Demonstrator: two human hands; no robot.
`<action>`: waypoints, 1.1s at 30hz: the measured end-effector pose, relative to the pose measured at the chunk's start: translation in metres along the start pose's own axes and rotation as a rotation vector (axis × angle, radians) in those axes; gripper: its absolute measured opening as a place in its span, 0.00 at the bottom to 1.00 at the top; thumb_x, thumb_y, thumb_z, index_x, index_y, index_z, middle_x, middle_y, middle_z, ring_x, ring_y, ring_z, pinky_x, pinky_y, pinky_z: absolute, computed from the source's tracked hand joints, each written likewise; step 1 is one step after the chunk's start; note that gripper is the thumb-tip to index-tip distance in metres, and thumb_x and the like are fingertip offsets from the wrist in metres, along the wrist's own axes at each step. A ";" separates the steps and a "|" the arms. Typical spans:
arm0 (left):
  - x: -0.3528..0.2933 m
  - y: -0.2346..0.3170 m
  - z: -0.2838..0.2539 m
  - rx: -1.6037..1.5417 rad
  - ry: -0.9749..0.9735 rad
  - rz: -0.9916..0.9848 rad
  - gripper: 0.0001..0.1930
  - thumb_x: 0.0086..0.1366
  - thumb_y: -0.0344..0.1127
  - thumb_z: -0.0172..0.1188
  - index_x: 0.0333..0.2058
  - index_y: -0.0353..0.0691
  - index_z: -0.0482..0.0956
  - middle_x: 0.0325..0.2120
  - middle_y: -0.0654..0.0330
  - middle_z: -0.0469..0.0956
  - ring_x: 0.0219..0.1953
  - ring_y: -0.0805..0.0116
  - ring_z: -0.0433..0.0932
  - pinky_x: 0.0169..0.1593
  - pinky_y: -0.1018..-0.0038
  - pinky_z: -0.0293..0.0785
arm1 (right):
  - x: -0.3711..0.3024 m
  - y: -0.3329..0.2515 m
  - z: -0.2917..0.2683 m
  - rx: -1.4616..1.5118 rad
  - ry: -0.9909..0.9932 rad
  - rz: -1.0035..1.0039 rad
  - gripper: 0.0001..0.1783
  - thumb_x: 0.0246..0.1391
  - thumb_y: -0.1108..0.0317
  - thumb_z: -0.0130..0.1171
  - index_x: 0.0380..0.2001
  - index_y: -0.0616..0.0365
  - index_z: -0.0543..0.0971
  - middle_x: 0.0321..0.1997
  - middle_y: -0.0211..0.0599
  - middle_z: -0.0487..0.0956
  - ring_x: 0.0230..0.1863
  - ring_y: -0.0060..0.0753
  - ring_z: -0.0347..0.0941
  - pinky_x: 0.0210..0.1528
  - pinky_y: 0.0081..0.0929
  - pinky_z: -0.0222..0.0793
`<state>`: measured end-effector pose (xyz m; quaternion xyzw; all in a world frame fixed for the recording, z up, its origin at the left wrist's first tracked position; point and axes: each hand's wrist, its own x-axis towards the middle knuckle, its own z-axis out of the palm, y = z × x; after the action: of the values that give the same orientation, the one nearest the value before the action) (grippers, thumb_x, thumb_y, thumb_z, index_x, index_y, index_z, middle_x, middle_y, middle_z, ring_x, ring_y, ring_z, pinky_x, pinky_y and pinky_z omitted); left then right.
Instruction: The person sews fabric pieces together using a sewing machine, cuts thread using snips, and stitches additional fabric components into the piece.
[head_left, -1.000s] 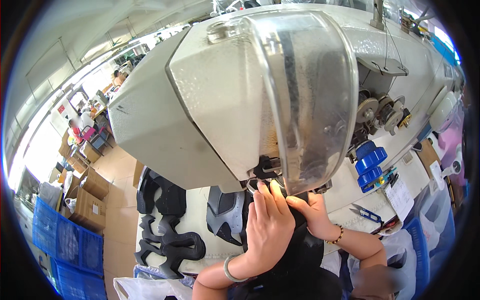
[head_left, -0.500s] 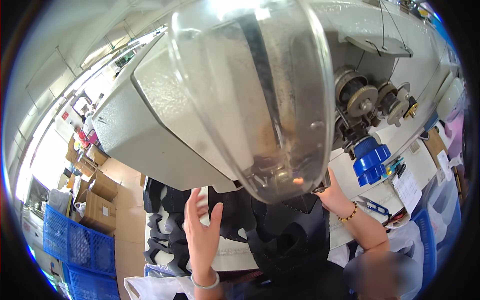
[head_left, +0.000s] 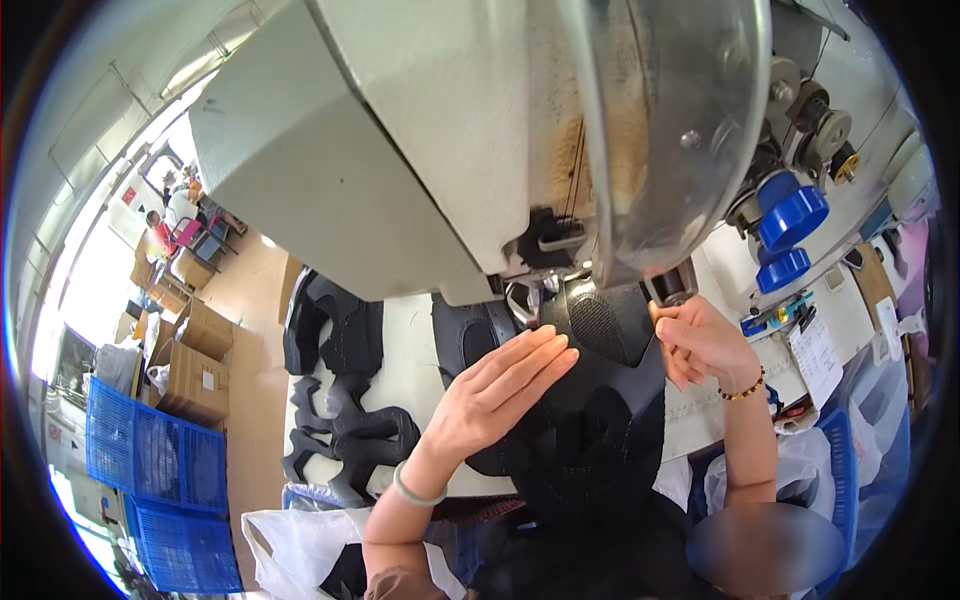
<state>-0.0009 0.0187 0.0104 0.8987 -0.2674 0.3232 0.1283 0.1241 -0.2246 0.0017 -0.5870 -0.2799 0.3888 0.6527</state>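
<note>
Under the grey sewing machine head (head_left: 330,170), a black shoe upper (head_left: 590,400) with a textured mesh patch lies at the needle area, its near part reaching toward my body. My left hand (head_left: 495,390) lies flat on the upper's left side, fingers straight and side by side, their tips just in front of the presser foot (head_left: 530,297). At the upper's right edge my right hand (head_left: 705,340) is closed, thumb and curled fingers pinching there. A metal lever (head_left: 675,285) stands just beyond these fingertips. The transparent guard (head_left: 690,140) hangs above.
More black shoe pieces (head_left: 345,420) lie on the white table (head_left: 405,350) to the left. Blue tension knobs (head_left: 795,215) stick out on the right, above a written sheet (head_left: 815,355). Blue crates (head_left: 155,455) and cardboard boxes (head_left: 195,385) stand on the floor at left.
My left hand has come down from a raised, spread pose and moved right onto the shoe upper. More of my right hand shows from behind the guard. The view has shifted, baring the needle area.
</note>
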 end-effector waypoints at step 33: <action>0.005 0.004 0.013 0.033 0.106 0.144 0.19 0.46 0.23 0.59 0.41 0.33 0.79 0.41 0.59 0.77 0.46 0.65 0.76 0.49 0.74 0.76 | 0.024 0.002 -0.012 0.074 0.088 0.020 0.11 0.45 0.68 0.66 0.19 0.56 0.72 0.08 0.28 0.69 0.05 0.20 0.63 0.07 0.15 0.51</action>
<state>0.0063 0.0081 0.0042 0.8607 -0.3187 0.3831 0.1039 0.1468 -0.2115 -0.0042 -0.5819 -0.2306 0.3790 0.6816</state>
